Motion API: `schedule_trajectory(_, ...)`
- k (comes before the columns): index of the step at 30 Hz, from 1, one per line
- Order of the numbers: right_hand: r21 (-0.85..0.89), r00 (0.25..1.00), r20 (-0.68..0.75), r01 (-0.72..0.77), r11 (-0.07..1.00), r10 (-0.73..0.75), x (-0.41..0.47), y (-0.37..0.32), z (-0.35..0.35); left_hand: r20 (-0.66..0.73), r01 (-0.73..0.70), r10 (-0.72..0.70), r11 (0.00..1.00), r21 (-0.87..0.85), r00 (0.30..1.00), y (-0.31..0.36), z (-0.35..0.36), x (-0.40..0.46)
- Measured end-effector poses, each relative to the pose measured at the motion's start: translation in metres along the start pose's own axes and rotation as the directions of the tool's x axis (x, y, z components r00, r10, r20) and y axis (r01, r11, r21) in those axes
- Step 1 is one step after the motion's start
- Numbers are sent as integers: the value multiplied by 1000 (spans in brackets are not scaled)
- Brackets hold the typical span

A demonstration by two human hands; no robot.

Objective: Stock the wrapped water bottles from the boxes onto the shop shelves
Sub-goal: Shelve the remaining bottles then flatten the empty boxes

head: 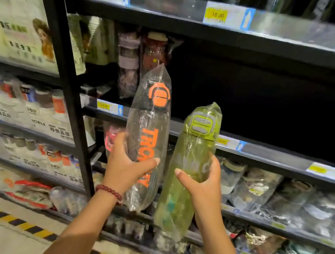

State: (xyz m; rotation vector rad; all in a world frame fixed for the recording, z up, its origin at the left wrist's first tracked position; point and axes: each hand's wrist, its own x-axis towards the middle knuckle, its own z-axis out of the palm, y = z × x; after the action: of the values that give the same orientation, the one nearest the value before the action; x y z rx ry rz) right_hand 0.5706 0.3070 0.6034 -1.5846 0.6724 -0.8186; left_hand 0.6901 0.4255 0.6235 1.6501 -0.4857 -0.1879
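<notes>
While facing dark shop shelves, the left hand (pixel 124 167) grips a wrapped black bottle (pixel 147 137) and the right hand (pixel 202 181) a wrapped green bottle (pixel 189 167), both upright and raised, likely toward the mostly bare middle shelf (pixel 265 148). Hazard tape (pixel 23 225) lines the floor.

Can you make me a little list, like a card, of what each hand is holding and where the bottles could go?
left hand: grips the dark bottle with orange letters, wrapped in clear plastic
right hand: grips the green bottle, also wrapped
bottle pose: both upright, lids up, side by side
wrist: red bead bracelet on the left
free spot: dark middle shelf, mostly bare to the right
shelf below: crowded with wrapped bottles
floor: yellow and black stripe
</notes>
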Motion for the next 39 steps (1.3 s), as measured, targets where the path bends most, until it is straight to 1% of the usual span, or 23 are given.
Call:
schedule_trajectory(3, 8, 998, -31, 46, 999, -45, 42, -20, -11, -4, -46, 46, 999, -12, 999, 21, 24, 30)
schedule_trajectory(6, 33, 997, -53, 62, 997, -61, 79, -32, -21, 10, -50, 50, 999, 3, 999, 33, 46, 56)
schedule_trajectory(13, 92, 996, -90, -13, 996, 22, 136, -41, -28, 113, -25, 23, 1000, 12, 993, 43, 73, 106)
schedule_trajectory(17, 77, 986, -150, -64, 995, 75, 160, -47, -28, 192, -2, 10, 999, -45, 981, 50, 79, 139)
schedule_trajectory(22, 99, 972, -216, -67, 993, 87, 185, -58, -35, 285, -5, 28, 997, -83, 958, 60, 89, 171)
schedule_trajectory(25, 101, 958, -265, -84, 991, 108, 195, -60, -33, 312, -1, 26, 997, -81, 950, 61, 94, 185)
schedule_trajectory(27, 114, 955, -270, -91, 989, 119, 203, -60, -33, 317, 9, 18, 997, -82, 948, 62, 97, 191)
schedule_trajectory(31, 191, 940, -232, -206, 960, 248, 222, -63, -38, 343, 68, -16, 988, -142, 939, 68, 104, 203)
schedule_trajectory(33, 234, 931, -211, -249, 940, 299, 231, -66, -41, 340, 120, -49, 974, -193, 939, 71, 106, 211)
schedule_trajectory(36, 337, 930, -211, -220, 916, 301, 245, -73, -47, 329, 234, -136, 931, -280, 935, 71, 113, 226)
schedule_trajectory(39, 343, 911, -300, -175, 923, 284, 261, -71, -51, 242, 330, -257, 881, -338, 936, 68, 128, 246)
